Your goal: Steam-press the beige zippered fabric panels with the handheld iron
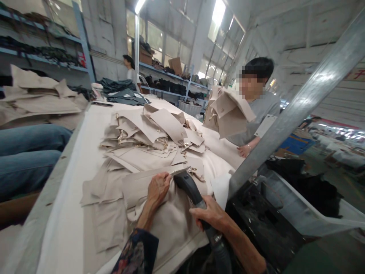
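My left hand [157,187] is closed on the upper edge of a beige fabric piece [171,217], its fingertips just beside a black nozzle. My right hand [207,214] wraps round the grip of this black hand-held nozzle [188,185], which has a thick hose running down toward me. The nozzle's wide head rests at the fabric edge close to my left fingertips. Beyond my hands lies a messy pile of beige fabric pieces [154,125], several with small gold-coloured metal fittings. More flat beige pieces [107,213] lie left of my left hand.
A slanted metal post [296,102] rises at right, beside a white bin [308,213] with dark cloth. Across the table, a co-worker [262,102] is by a raised beige bundle [228,112]. Someone's jeans-clad legs [31,156] are at left. Dark folded cloth [128,97] lies far back.
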### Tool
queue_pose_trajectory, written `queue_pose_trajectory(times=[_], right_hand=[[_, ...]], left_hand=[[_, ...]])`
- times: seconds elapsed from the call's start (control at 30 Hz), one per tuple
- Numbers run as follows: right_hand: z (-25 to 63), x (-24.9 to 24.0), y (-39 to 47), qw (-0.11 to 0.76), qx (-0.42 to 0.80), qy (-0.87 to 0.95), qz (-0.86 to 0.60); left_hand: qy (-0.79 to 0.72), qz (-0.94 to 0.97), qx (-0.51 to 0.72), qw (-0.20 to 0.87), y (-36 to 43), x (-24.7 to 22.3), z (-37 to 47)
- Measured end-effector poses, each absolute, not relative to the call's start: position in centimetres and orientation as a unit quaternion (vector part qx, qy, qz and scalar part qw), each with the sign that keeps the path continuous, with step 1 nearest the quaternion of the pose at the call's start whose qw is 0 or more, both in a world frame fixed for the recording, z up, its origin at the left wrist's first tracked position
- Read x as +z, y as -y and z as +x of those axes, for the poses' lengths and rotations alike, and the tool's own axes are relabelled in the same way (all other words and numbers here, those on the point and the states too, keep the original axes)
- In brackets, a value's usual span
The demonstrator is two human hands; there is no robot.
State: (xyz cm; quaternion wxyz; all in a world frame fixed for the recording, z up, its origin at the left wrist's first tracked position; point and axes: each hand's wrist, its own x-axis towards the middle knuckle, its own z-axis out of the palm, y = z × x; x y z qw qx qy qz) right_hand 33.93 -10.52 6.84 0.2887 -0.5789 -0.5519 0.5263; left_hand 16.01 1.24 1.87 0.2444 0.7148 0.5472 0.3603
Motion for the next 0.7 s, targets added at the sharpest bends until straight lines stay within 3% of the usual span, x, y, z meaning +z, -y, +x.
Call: queue_pose_trajectory(times=[0.27,0.53,0.7], right_hand=[[34.4,8.0,11.3,0.317,0.486,0.565,-0.587],[33.7,6.7,10.8,0.266,0.504,0.579,-0.583],[33.6,7.7,8.9,0.321,0.478,0.572,-0.584]], left_hand=[[-0.544,0.702,0.385,0.251,-1.8,1.0,15.8],[-0.539,0.715,0.371,0.246,-1.6,1.5,15.9],[-0.568,0.736,0.319,0.183,-1.2,1.4,16.3]])
